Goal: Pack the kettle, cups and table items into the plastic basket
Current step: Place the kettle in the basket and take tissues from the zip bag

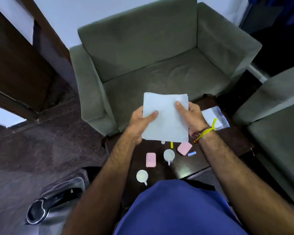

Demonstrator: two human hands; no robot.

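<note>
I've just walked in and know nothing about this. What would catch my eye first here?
First, the white napkins held up in the middle, left hand and right hand each gripping a side. Below them, on the dark table, stand two white cups and two pink boxes. A steel kettle sits at the lower left, and a green armchair fills the background.

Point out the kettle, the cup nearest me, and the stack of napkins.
kettle (41, 207), head view, on its steel body beside the handle.
nearest cup (142, 175), head view, inside its bowl.
napkin stack (165, 119), head view, middle of the top sheet.
</note>
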